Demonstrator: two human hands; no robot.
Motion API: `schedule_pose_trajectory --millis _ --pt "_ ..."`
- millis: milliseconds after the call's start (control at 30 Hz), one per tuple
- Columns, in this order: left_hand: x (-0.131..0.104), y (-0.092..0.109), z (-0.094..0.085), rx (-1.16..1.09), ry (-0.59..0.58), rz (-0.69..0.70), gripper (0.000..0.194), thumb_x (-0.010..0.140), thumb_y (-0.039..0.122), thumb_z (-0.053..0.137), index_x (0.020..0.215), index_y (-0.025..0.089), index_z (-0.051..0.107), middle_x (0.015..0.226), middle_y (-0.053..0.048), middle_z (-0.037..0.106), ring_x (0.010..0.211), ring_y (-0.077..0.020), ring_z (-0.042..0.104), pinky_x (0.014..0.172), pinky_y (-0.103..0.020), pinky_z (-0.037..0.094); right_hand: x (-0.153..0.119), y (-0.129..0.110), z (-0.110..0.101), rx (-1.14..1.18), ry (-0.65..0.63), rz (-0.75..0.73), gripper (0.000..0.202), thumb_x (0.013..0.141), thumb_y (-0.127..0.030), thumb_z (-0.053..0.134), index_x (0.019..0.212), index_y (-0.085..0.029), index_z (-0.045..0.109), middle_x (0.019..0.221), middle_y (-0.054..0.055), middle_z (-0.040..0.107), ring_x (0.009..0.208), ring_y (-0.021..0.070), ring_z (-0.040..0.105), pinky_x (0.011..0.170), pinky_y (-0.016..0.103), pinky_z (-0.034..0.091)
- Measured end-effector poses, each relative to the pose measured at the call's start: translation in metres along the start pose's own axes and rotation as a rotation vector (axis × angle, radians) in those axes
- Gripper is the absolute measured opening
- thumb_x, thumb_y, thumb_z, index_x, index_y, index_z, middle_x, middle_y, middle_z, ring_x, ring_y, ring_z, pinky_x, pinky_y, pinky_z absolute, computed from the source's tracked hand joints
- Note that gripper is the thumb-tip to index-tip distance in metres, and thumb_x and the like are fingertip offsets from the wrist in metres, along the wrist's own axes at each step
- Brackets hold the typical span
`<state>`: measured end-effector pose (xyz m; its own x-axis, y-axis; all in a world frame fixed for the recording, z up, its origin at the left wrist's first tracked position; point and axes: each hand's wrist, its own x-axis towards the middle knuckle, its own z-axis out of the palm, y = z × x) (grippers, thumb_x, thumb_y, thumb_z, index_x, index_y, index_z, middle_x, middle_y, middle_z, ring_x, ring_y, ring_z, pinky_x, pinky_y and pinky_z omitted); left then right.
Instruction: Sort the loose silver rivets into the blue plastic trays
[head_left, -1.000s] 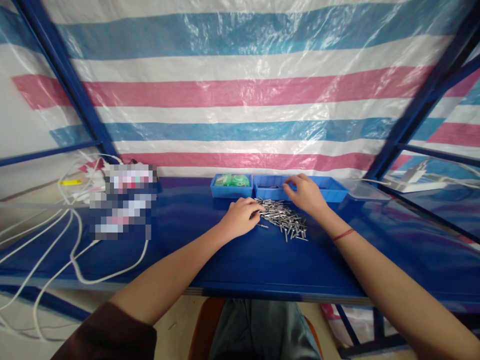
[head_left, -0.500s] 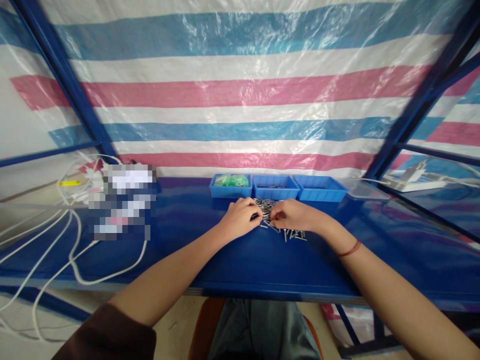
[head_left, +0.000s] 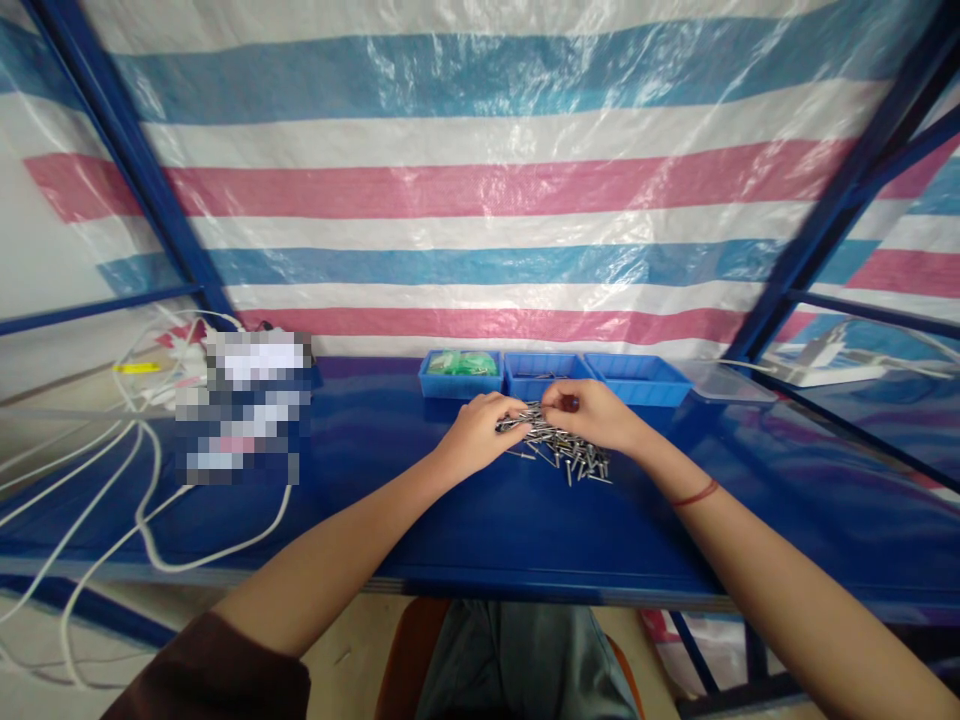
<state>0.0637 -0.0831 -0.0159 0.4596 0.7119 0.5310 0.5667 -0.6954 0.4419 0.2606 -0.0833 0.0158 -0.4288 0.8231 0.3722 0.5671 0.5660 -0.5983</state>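
A loose pile of small silver blind rivets (head_left: 566, 445) lies on the blue table, with some strays at its near edge. My left hand (head_left: 482, 432) is at the pile's left side, its thumb and fingers curled around several rivets. Over the pile's far part, my right hand (head_left: 596, 415) has thumb and fingertips pinched together; what is between them is too small to make out. Just behind stands the middle blue bin (head_left: 546, 385) with a few thin metal pieces inside.
A left blue bin (head_left: 461, 387) holds green plastic packaging, and a right blue bin (head_left: 645, 392) stands beside the middle one. A clear lid (head_left: 731, 382) lies further right. White cables (head_left: 217, 558) loop over the table's left side. Blue frame posts (head_left: 817, 215) flank a striped sheet.
My right hand has lifted up and away from the pile's near side toward its far part, uncovering more rivets. My left hand has shifted only slightly, its fingers spreading a little around the rivets.
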Motion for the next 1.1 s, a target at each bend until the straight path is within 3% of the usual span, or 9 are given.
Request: schedule_pose_trajectory --millis 133,400,567,700,867,933,1033,1100 --pt "0.002 0.005 -0.003 -0.167 0.097 -0.021 0.013 0.083 0.028 0.059 0.09 0.019 0.065 0.083 -0.002 0.066 0.078 -0.0147 0.06 0.075 -0.027 0.046 0.001 -0.006 0.006 0.201 0.022 0.061 0.013 0.072 -0.027 0.055 0.066 -0.016 0.057 0.059 -0.003 0.052 0.056 0.01 0.046 0.055 0.024 0.038" --pt "0.001 0.013 -0.008 -0.158 0.2 0.036 0.011 0.085 0.024 0.055 0.086 0.019 0.064 0.08 -0.001 0.065 0.075 -0.0131 0.059 0.073 -0.025 0.046 0.0 -0.013 0.01 0.417 -0.044 0.101 0.02 0.076 -0.036 0.059 0.076 -0.016 0.062 0.059 -0.003 0.053 0.052 0.0084 0.045 0.052 0.024 0.039" --pt "0.001 0.012 -0.007 -0.161 0.228 0.047 0.01 0.085 0.024 0.056 0.088 0.019 0.064 0.082 -0.001 0.065 0.075 -0.0128 0.059 0.074 -0.025 0.046 0.002 -0.01 0.01 0.397 0.063 0.031 0.023 0.072 -0.038 0.064 0.075 -0.016 0.06 0.069 0.001 0.059 0.062 0.011 0.053 0.062 0.027 0.044" --pt "0.002 0.009 -0.006 -0.158 0.206 0.034 0.01 0.085 0.022 0.055 0.09 0.019 0.063 0.087 -0.002 0.066 0.077 -0.0132 0.06 0.076 -0.026 0.046 0.001 -0.01 0.013 0.314 0.176 -0.038 0.021 0.072 -0.035 0.065 0.079 -0.017 0.059 0.069 0.0 0.058 0.063 0.0115 0.052 0.062 0.028 0.044" --pt "0.003 0.004 -0.003 -0.13 0.143 0.024 0.013 0.087 0.023 0.052 0.092 0.018 0.063 0.089 -0.004 0.066 0.084 -0.0156 0.06 0.08 -0.029 0.047 -0.002 -0.015 0.013 0.109 0.177 -0.155 0.015 0.078 -0.032 0.06 0.078 -0.018 0.059 0.066 -0.001 0.056 0.059 0.0108 0.049 0.057 0.026 0.041" --pt "0.003 0.0 -0.001 -0.117 0.115 0.004 0.018 0.088 0.024 0.05 0.101 0.019 0.062 0.095 -0.005 0.065 0.09 -0.017 0.06 0.084 -0.031 0.046 0.0 -0.013 0.01 0.022 0.245 -0.169 0.015 0.079 -0.033 0.058 0.078 -0.018 0.059 0.069 0.001 0.06 0.062 0.0125 0.053 0.058 0.027 0.041" --pt "0.002 -0.005 0.003 -0.087 0.084 -0.03 0.034 0.089 0.025 0.048 0.123 0.019 0.051 0.106 -0.007 0.064 0.098 -0.0183 0.059 0.089 -0.033 0.045 0.008 0.0 0.003 -0.1 0.479 -0.123 0.014 0.081 -0.032 0.055 0.081 -0.019 0.061 0.077 0.004 0.066 0.071 0.0163 0.058 0.065 0.029 0.043" --pt "0.002 -0.007 0.005 -0.033 0.046 -0.036 0.035 0.09 0.024 0.047 0.124 0.02 0.052 0.108 -0.007 0.063 0.1 -0.019 0.058 0.091 -0.035 0.043 0.015 0.017 -0.002 -0.198 0.599 -0.094 0.013 0.082 -0.029 0.053 0.083 -0.019 0.062 0.082 0.006 0.067 0.076 0.0189 0.06 0.07 0.032 0.045"
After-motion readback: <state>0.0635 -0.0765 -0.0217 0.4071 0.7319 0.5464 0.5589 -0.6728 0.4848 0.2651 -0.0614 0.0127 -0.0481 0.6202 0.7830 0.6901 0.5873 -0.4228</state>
